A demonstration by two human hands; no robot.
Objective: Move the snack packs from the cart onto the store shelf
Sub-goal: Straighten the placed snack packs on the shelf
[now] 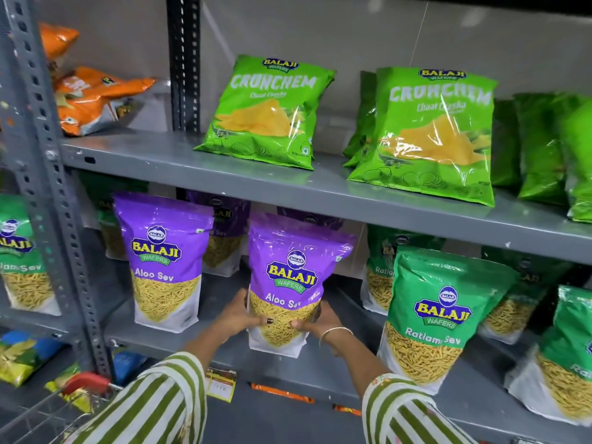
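Note:
A purple Aloo Sev pack (290,277) stands upright on the lower grey shelf (320,370), near its front edge. My left hand (238,314) grips its lower left side and my right hand (315,320) grips its lower right side, thumbs on the front. A second purple Aloo Sev pack (161,261) stands to its left, with more purple packs behind both. The wire cart (48,411) with a red handle shows at the bottom left corner.
Green Ratlami Sev packs (439,318) fill the lower shelf to the right. The upper shelf (243,184) carries green Crunchem bags (269,110) and orange bags (93,97) at the left. A grey slotted upright (57,200) stands at the left.

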